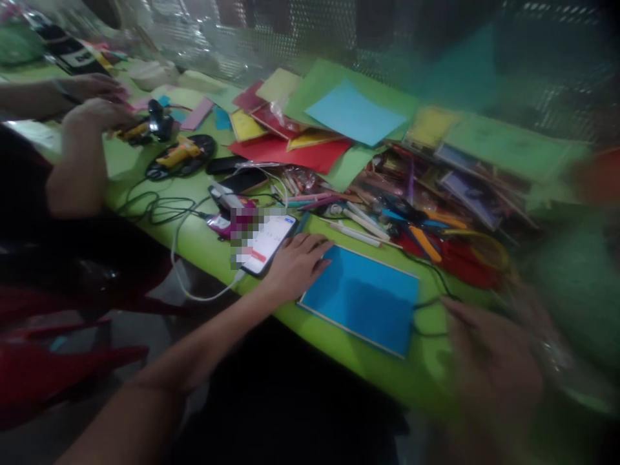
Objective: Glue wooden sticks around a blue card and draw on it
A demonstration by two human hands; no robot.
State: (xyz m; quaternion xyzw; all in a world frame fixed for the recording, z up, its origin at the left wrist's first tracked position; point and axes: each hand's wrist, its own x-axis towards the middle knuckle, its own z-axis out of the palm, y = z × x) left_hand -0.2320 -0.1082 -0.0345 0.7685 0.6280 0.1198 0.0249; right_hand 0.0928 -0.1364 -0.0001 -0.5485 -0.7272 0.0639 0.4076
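Note:
A flat blue rectangular panel (368, 297) with pale edges lies near the front of the green table. My left hand (300, 261) rests over its upper left corner with fingers stretched out, beside a lit phone (271, 242) on a white cable (208, 297). Off the panel's right side is my right hand (494, 361), blurred by motion. A black cord (438, 278) runs close to its fingertips; whether they hold anything is not clear. The panel's right part carries a dark shadow.
Coloured paper sheets (356, 116), pencils (353, 234) and orange-handled scissors (423, 242) crowd the back. At left, another person's hands (99, 113) work near a yellow glue gun (179, 154) on a black stand. Black cables (159, 206) loop along the front.

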